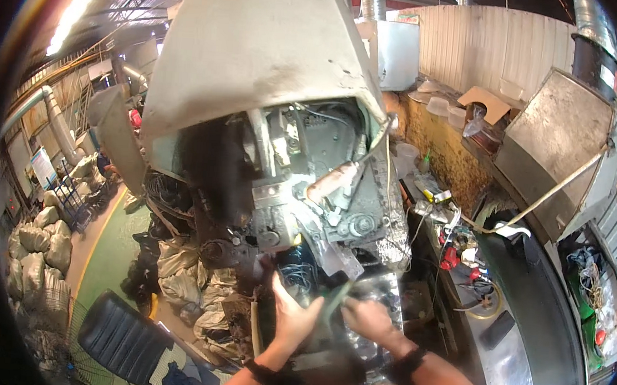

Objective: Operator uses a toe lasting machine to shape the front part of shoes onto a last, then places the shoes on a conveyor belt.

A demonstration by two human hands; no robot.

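My left hand (pixel 291 321) is beside a bundle of thin, shiny strands (pixel 298 276) at the foot of a large machine (pixel 349 227). Its thumb and index finger are spread apart; the other fingers are partly hidden. To the right, my right hand (pixel 371 320) is closed, its fingers curled in. A thin, pale green strip (pixel 334 302), blurred, runs from its fingertips toward my left thumb. Just above both hands, a clear plastic-like flap (pixel 339 259) hangs from the machine. Below it lies a shiny metal plate (pixel 386 291). Both wrists wear dark bands.
A big pale hood (pixel 262 39) overhangs the machine. On the right, a metal bench (pixel 507 371) carries red-handled tools and a dark belt (pixel 554 317). At left are a black chair (pixel 123 337), filled sacks (pixel 181 276) and a green floor (pixel 115 250).
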